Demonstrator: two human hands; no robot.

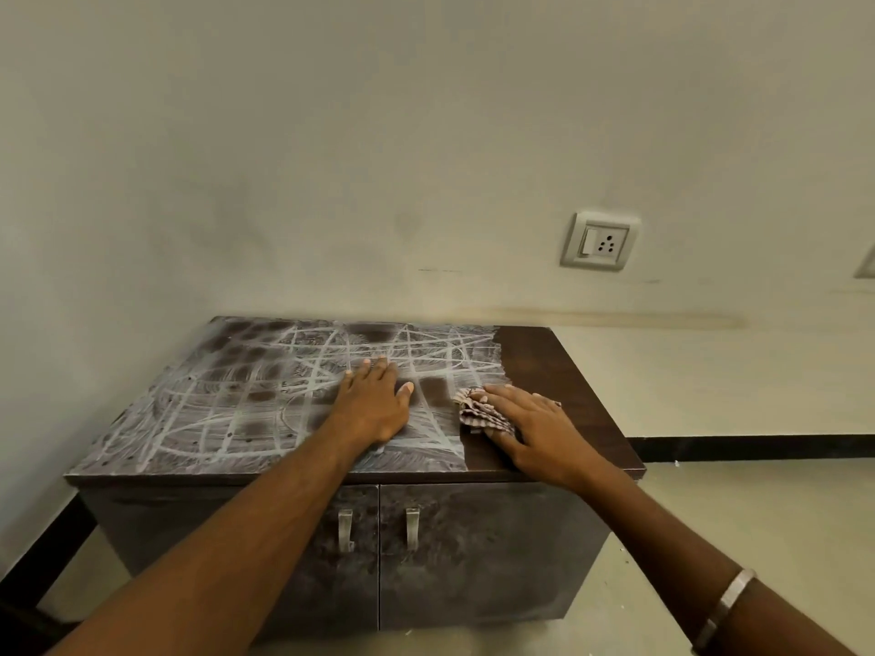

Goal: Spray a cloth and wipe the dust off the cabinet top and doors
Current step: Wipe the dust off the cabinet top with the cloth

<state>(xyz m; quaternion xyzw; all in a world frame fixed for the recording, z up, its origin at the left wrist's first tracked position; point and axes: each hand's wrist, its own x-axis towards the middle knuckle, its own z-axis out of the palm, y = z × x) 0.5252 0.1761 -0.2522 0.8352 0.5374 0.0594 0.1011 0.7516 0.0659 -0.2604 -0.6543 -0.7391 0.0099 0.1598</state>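
we see a low dark cabinet (544,366) standing against a pale wall, and we place everything else by it. most of the cabinet top is coated in grey-white dust (227,409) marked with crossing streaks and swirls, from its left edge across to a line right of the middle. right of that line a strip of bare dark wood runs from the back edge to the front edge.

the left hand (374,400) lies flat on the dusty part near the middle of the cabinet top, palm down, fingers straight and spread, grasping nothing. the right hand (530,428) presses down on a bunched, patterned cloth (478,409) right at the border between the dust and the bare strip, toward the front of the top. its fingers are straight and spread over the cloth rather than curled round it, and the cloth's folded edge fans out to the left of the hand. a metal bangle (724,608) sits on the right forearm.

below the top, the cabinet's 2 doors (473,561) are closed and look dull and dusty, with 2 metal handles (345,530) close together at the centre seam. on the wall above and right of the cabinet is a switch-and-socket plate (600,240).
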